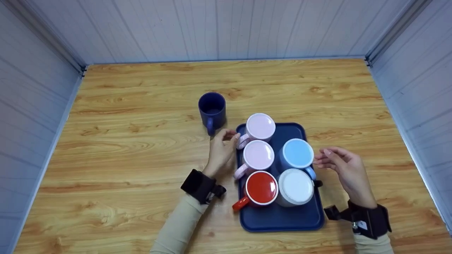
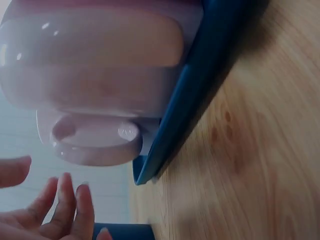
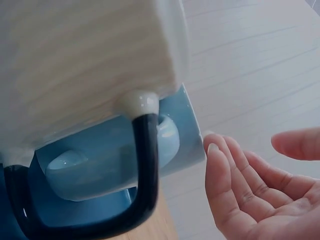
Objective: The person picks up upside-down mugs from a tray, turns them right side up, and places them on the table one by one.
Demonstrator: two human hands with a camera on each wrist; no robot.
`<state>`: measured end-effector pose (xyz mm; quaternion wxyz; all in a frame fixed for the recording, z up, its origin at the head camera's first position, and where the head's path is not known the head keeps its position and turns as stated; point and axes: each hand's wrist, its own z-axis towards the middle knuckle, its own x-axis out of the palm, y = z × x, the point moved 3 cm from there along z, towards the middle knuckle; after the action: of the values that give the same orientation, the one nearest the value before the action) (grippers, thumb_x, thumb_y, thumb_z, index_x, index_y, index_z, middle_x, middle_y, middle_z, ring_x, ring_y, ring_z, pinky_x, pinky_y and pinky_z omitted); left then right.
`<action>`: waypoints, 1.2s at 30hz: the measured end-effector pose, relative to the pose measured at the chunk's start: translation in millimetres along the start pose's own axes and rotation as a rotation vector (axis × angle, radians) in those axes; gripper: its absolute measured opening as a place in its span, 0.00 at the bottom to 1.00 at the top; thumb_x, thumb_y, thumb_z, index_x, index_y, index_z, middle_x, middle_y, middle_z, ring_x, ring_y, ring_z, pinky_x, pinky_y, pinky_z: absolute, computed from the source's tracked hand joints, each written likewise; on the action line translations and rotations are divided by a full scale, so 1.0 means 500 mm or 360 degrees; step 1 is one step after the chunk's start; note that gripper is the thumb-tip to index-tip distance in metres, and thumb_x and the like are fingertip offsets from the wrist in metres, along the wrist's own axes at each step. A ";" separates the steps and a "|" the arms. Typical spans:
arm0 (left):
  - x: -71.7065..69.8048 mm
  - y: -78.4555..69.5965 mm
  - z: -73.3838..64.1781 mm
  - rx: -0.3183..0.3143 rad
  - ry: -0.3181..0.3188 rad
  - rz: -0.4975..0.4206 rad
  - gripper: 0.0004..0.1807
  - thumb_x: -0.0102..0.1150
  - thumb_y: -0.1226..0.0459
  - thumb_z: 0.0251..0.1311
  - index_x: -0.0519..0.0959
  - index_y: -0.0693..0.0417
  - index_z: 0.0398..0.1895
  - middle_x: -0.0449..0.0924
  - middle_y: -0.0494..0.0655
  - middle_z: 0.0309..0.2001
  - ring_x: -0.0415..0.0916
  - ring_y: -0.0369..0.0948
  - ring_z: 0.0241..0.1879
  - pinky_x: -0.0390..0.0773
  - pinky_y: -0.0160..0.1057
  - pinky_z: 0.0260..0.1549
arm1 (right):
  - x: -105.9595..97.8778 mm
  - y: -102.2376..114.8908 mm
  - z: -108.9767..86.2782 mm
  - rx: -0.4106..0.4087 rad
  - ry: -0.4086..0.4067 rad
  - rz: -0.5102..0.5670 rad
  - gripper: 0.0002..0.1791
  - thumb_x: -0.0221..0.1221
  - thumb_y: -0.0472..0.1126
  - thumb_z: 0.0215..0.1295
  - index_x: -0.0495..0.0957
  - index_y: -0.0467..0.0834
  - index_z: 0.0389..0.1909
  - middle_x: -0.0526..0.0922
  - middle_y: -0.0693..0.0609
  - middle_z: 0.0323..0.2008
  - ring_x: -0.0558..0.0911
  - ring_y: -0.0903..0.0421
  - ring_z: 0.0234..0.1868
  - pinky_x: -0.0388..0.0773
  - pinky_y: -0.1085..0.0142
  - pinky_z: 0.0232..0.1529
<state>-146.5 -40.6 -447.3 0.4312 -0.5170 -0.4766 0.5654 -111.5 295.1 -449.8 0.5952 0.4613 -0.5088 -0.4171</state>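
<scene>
Three pale walls [image 1: 226, 28] enclose a wood-grain table [image 1: 123, 148], where a dark blue tray [image 1: 282, 220] lies with its long sides running away from the person. By its left rim, the left hand [image 1: 222, 150] is loosely curved, thumb and fingers parted with nothing held, close to the handle of the far pink mug [image 1: 260, 126]; whether it touches is unclear. Past the right rim, the right hand [image 1: 344, 167] likewise holds nothing, its fingers gently bent and thumb apart, fingertips just beside the light-blue mug [image 1: 298, 152]. Five mugs sit bottoms up on the tray: the left row has the far pink one, a nearer pink mug [image 1: 258, 155] and a red mug [image 1: 261, 187]; the right row has the light-blue one, then a white mug [image 1: 296, 186] nearer the person. A navy mug [image 1: 219, 118] stands upright on the table, left of the tray's far end. The white mug's black handle [image 1: 318, 183] points right.
</scene>
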 end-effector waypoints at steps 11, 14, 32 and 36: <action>0.024 -0.008 0.001 0.0052 0.0139 0.0233 0.11 0.57 0.63 0.59 0.78 0.63 0.38 0.81 0.52 0.35 0.77 0.45 0.37 0.73 0.37 0.38 | 0.061 0.055 -0.015 0.0067 -0.0137 -0.0153 0.16 0.56 0.34 0.63 0.72 0.21 0.41 0.81 0.38 0.30 0.82 0.49 0.29 0.79 0.63 0.31; 0.027 -0.007 0.003 0.0063 0.0168 0.0284 0.11 0.56 0.63 0.60 0.78 0.63 0.39 0.81 0.52 0.35 0.77 0.44 0.35 0.73 0.37 0.37 | 0.068 0.058 -0.013 0.0013 -0.0076 -0.0146 0.13 0.55 0.35 0.63 0.75 0.25 0.40 0.82 0.40 0.29 0.82 0.51 0.28 0.79 0.64 0.31; 0.035 -0.002 0.012 0.0099 0.0248 0.0415 0.08 0.54 0.66 0.60 0.78 0.64 0.32 0.69 0.42 0.22 0.65 0.36 0.25 0.67 0.33 0.27 | 0.149 0.098 -0.025 0.0034 -0.0024 -0.0501 0.10 0.51 0.27 0.63 0.72 0.21 0.39 0.80 0.35 0.28 0.81 0.48 0.27 0.78 0.62 0.28; 0.036 -0.003 0.013 0.0067 0.0254 0.0416 0.08 0.53 0.66 0.61 0.77 0.63 0.31 0.68 0.40 0.21 0.65 0.37 0.25 0.66 0.33 0.27 | 0.159 0.097 -0.027 0.0039 0.0059 -0.0566 0.10 0.51 0.27 0.63 0.73 0.22 0.40 0.79 0.34 0.28 0.81 0.48 0.28 0.78 0.63 0.30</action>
<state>-154.5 -23.4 -449.0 0.4012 -0.6087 -0.3575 0.5837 -86.4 230.8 -386.0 0.5158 0.5589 -0.4133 -0.5008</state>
